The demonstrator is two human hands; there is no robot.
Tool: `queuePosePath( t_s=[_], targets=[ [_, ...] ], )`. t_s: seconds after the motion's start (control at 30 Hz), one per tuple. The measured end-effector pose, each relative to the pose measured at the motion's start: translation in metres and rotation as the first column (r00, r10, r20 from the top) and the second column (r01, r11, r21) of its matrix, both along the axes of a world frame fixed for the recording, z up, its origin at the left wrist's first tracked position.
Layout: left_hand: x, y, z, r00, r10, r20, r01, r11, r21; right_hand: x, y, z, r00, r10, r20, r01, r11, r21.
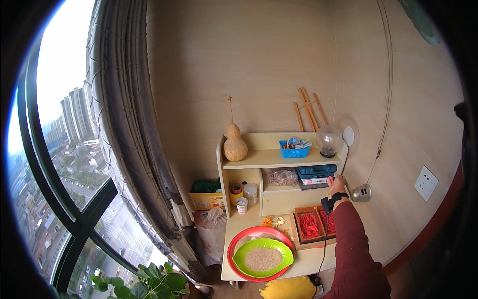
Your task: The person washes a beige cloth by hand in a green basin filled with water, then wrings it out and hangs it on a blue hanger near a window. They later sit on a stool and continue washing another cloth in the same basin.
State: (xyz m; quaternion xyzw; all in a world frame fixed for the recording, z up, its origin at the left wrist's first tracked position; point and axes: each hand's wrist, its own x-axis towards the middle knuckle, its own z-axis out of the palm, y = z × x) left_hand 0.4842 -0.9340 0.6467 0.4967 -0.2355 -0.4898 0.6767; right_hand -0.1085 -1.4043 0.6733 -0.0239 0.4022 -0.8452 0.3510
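Note:
My right hand (337, 182) reaches to the right end of the hutch's middle shelf, its fingers beside a stack of blue and dark plastic cases (316, 170) and a white box (314, 181). Whether it grips anything there cannot be made out. A black device with a cable (327, 205) is strapped at the wrist. Below the forearm, a wooden box (314, 244) holds dried red chillies (308, 225). On the desk, a green leaf-shaped tray (285, 258) of brown grains lies on a red-rimmed round tray (230, 258). My left hand is out of view.
A dried gourd (235, 145), a blue basket (295, 153) and a clear globe (328, 140) stand on the top shelf. Lower left are a paper cup (241, 205) and a tied bag (213, 235). A curtain (127, 112), a plant (149, 282) and a yellow cushion-like item (287, 288) border the desk.

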Motion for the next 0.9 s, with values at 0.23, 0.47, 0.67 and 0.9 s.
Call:
queuePosePath(
  t_s=[0.23,0.47,0.67,0.9],
  targets=[
    [0.014,-0.007,-0.005,0.999,-0.023,-0.034,0.019,0.993,-0.114,-0.005,0.018,0.024,0.998,0.029,-0.054,-0.036,0.989,-0.146],
    [0.026,-0.006,-0.01,0.999,-0.043,-0.014,0.04,0.984,-0.172,-0.004,0.039,0.035,0.992,-0.033,-0.118,0.011,0.983,-0.183],
    [0.034,-0.004,-0.009,0.999,-0.054,-0.007,0.052,0.983,-0.175,-0.02,0.058,0.028,0.984,-0.013,-0.175,-0.021,0.981,-0.192],
    [0.042,-0.005,-0.005,0.997,-0.075,0.004,0.074,0.981,-0.181,-0.016,0.127,0.011,0.985,-0.012,-0.17,-0.027,0.975,-0.22]
  ],
)
